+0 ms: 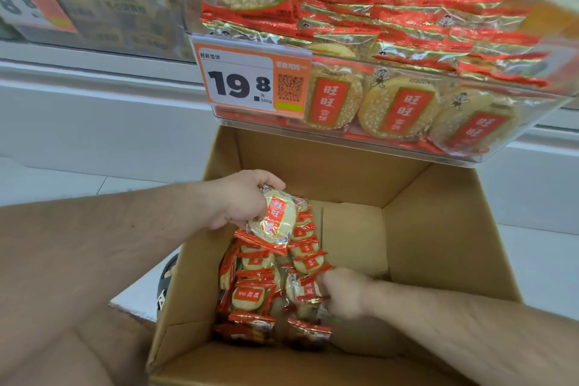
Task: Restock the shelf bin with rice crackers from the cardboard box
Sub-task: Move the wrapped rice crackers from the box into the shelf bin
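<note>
Rice crackers (pixel 266 285) in red-and-clear wrappers fill the left side of the open cardboard box (pixel 438 229) below me, its right side bare. My left hand (pixel 241 200) grips one packet (pixel 277 218) above the pile; my right hand (pixel 341 291) closes its fingers on another packet (pixel 302 288) inside. Above the box, the clear shelf bin (pixel 360 141) holds more packets marked 旺旺雪饼; its price tag (pixel 247 80) reads 19.8, 500g

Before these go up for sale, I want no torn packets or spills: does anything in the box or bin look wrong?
Nothing stands out. The packets in the cardboard box lie jumbled but look sealed, as does the one the left hand holds. The shelf bin shows no spill.
</note>
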The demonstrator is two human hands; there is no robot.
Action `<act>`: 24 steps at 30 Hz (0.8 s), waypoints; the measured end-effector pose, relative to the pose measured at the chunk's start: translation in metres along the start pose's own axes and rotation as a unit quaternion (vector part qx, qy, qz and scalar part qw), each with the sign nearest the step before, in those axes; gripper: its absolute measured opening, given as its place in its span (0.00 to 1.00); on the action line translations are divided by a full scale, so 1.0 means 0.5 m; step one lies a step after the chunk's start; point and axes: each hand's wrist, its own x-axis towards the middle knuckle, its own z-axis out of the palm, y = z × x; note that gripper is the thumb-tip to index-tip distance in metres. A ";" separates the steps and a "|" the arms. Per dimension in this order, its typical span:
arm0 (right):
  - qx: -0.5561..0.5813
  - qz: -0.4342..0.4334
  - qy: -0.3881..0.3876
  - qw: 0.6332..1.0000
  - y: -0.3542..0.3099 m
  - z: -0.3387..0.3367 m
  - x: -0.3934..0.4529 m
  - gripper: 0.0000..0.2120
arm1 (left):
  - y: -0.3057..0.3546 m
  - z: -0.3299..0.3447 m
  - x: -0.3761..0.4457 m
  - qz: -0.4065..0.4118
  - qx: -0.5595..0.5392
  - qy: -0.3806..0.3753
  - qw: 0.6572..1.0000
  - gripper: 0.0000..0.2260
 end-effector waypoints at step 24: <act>0.012 -0.205 0.688 0.696 -0.017 -0.206 -0.310 0.06 | 0.107 0.090 -0.178 0.149 -0.382 -0.079 0.909 0.29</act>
